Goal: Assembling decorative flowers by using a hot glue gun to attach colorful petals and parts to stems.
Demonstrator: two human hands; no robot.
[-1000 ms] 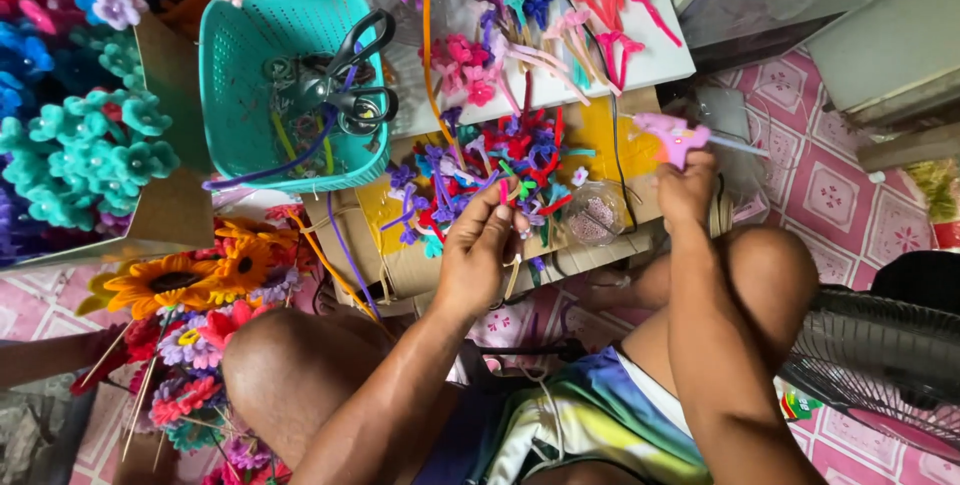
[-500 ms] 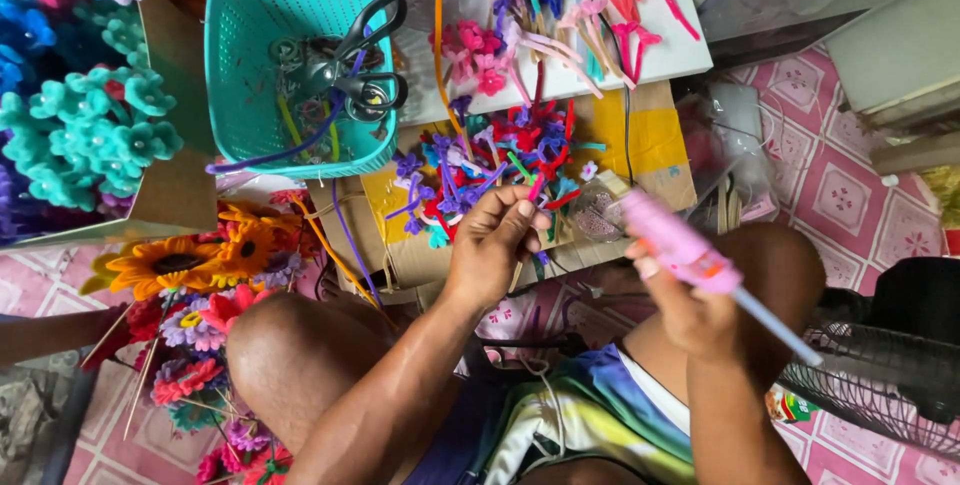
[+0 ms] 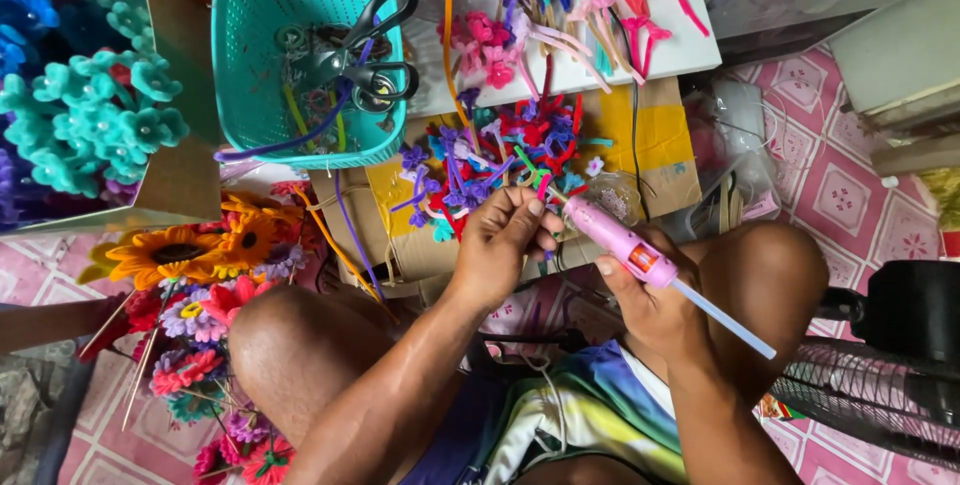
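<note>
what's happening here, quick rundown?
A seated person is working on pipe-cleaner flowers. The right hand grips a pink glue gun with a clear glue stick out the back, its nozzle aimed at a small piece pinched in the left hand. Just beyond the hands lies a pile of loose coloured pieces on cardboard. A teal basket holds black scissors. Finished flowers lie by the person's left knee.

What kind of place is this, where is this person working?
Probably a home craft spot on a tiled floor: pipe-cleaner flowers all around, a teal basket with scissors, and a pink glue gun in use.
</note>
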